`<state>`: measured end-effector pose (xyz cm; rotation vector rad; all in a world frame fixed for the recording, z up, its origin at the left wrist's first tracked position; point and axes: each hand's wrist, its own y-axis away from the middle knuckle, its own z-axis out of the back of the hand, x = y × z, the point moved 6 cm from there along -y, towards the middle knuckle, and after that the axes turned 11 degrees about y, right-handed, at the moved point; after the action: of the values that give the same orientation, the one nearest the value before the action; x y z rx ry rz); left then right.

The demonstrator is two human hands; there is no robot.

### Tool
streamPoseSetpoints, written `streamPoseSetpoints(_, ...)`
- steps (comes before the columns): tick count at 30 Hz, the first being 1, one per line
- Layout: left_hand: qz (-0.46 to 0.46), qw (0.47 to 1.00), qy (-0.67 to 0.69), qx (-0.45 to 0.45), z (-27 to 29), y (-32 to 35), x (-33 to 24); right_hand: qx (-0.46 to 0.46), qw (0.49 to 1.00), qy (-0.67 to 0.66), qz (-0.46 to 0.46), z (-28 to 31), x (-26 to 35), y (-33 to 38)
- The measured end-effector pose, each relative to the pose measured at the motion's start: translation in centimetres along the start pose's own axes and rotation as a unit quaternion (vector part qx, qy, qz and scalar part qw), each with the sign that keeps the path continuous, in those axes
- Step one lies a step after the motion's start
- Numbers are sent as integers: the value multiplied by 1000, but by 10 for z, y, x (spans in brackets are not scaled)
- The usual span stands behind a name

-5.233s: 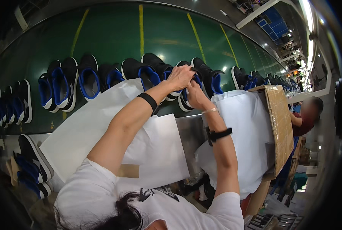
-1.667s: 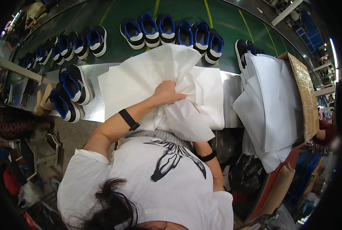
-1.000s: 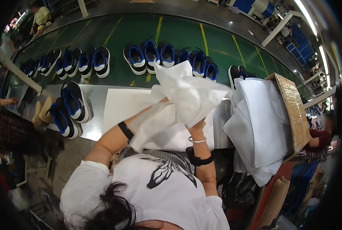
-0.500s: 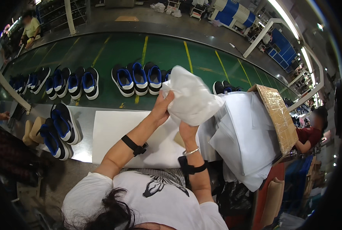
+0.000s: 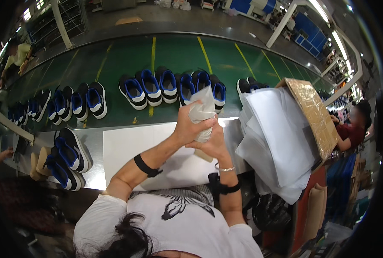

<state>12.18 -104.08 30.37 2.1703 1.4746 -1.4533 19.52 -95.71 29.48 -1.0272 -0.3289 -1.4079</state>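
- Left grip (image 5: 185, 128) and right grip (image 5: 213, 140) are both closed, together squeezing a crumpled white paper (image 5: 205, 103) between them.
- The paper juts up out of the two fists, its long axis pointing away from the body, leaning slightly right, towards the blue-lined shoes (image 5: 186, 89) straight ahead; the left grip reaches a little farther out, so it's the nearer to the paper's tip. From here I can't tell whether that tip touches a shoe.
- The left forearm slants in from the lower left, thumb laid across the paper; the right forearm rises more steeply, palm turned inward.
- Below them, a flat white sheet (image 5: 127, 161) lies on the metal bench (image 5: 95, 138).
- Off to the right, a stack of white sheets (image 5: 281, 124) droops beside a cardboard box (image 5: 310, 116); to the left, two dark shoes (image 5: 69, 148) rest on the bench.
- Beyond, the shoes ahead stand on a green belt (image 5: 174, 53).
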Motion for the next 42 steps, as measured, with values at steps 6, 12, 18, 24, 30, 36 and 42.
streamPoseSetpoints(6,-105,966,-233,28,-9,-12,-16,64,986,-133,-72,-7,-20,-8)
streamPoseSetpoints(12,-74,986,-151,22,-15,-30,13,107,869,-450,-174,-25,-59,9)
streamPoseSetpoints(18,-118,965,-223,-72,6,-84,51,-118,984,-112,-78,40,-61,-2)
streamPoseSetpoints(24,-169,842,-477,184,3,-178,149,-208,931,284,-95,100,-102,-26)
streamPoseSetpoints(30,-309,617,-636,346,-2,-209,214,-47,888,424,-170,89,-155,-79)
streamPoseSetpoints(36,-44,781,-526,333,18,-237,220,18,827,533,-176,51,-199,-142)
streamPoseSetpoints(42,-35,831,-481,276,34,-239,216,70,903,395,-156,51,-204,-138)
